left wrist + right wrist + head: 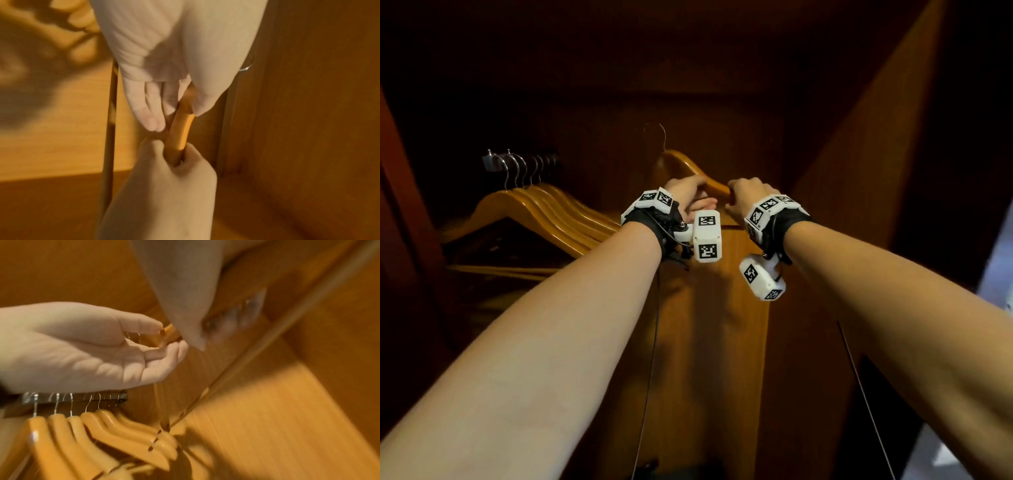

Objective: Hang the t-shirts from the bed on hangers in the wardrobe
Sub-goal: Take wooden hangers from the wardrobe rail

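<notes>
One wooden hanger with a metal hook is held up inside the wardrobe, at the centre of the head view. My left hand pinches one arm of it between thumb and fingers. My right hand grips the same arm nearer its end, fingers curled round the wood. In the right wrist view the left hand shows palm up, with the hanger between its thumb and fingertips. No t-shirt is in view.
Several more wooden hangers hang close together on a short metal rail at the left. A wooden partition stands below the hands. The wardrobe's side panel rises at the right. The interior is dim.
</notes>
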The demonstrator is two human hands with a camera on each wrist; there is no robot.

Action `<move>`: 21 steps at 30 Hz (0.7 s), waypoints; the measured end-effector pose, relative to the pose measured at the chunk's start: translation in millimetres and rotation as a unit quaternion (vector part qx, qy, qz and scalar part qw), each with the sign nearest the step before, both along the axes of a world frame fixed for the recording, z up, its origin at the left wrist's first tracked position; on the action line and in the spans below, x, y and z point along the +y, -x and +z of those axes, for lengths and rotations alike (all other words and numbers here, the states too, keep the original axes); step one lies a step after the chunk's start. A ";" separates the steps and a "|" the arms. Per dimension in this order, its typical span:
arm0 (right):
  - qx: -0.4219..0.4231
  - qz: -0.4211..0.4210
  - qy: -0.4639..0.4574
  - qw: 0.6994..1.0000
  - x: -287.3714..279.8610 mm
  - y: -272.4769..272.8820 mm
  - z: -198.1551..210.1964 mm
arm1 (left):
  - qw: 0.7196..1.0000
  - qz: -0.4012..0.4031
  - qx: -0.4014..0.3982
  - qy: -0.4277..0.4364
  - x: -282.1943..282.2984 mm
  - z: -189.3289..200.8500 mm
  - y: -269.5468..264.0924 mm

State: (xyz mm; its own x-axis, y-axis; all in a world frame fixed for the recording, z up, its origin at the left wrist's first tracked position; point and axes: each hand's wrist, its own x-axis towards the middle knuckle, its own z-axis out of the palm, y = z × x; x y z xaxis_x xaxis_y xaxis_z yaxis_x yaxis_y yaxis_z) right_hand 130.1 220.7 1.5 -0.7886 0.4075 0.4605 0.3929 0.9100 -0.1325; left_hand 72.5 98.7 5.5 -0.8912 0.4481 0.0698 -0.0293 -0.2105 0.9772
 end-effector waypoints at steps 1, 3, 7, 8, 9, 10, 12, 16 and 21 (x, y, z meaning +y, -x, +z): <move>0.013 -0.006 -0.002 1.000 -5.8 -11.6 -2.7 | 1.000 -0.011 -0.001 -0.008 -0.9 -2.8 -10.5; 0.037 -0.024 0.002 0.999 -16.7 -40.8 -10.2 | 0.999 -0.033 -0.005 -0.018 -7.0 -8.2 -31.3; 0.039 -0.046 0.016 0.998 -29.4 -95.9 -14.6 | 0.998 -0.051 -0.017 -0.043 -19.9 -11.7 -57.7; 0.034 -0.053 0.013 0.998 -32.0 -111.2 -14.0 | 0.997 -0.063 -0.021 -0.047 -21.4 -13.4 -67.6; 0.027 -0.061 0.007 0.998 -34.7 -127.3 -12.7 | 0.996 -0.075 -0.025 -0.052 -21.9 -15.5 -80.3; 0.020 -0.070 -0.005 0.997 -36.9 -141.1 -11.4 | 0.994 -0.086 -0.031 -0.061 -21.9 -18.0 -92.4; 0.002 -0.090 -0.031 0.995 -41.3 -169.3 -8.1 | 0.991 -0.107 -0.042 -0.075 -19.8 -22.9 -116.7; -0.025 -0.109 -0.072 0.991 -46.7 -217.0 -4.4 | 0.988 -0.149 -0.013 -0.043 -8.4 -29.9 -167.9; 0.021 -0.142 -0.062 0.988 -47.0 -290.2 -14.0 | 0.978 -0.160 0.128 0.027 11.0 -30.9 -240.5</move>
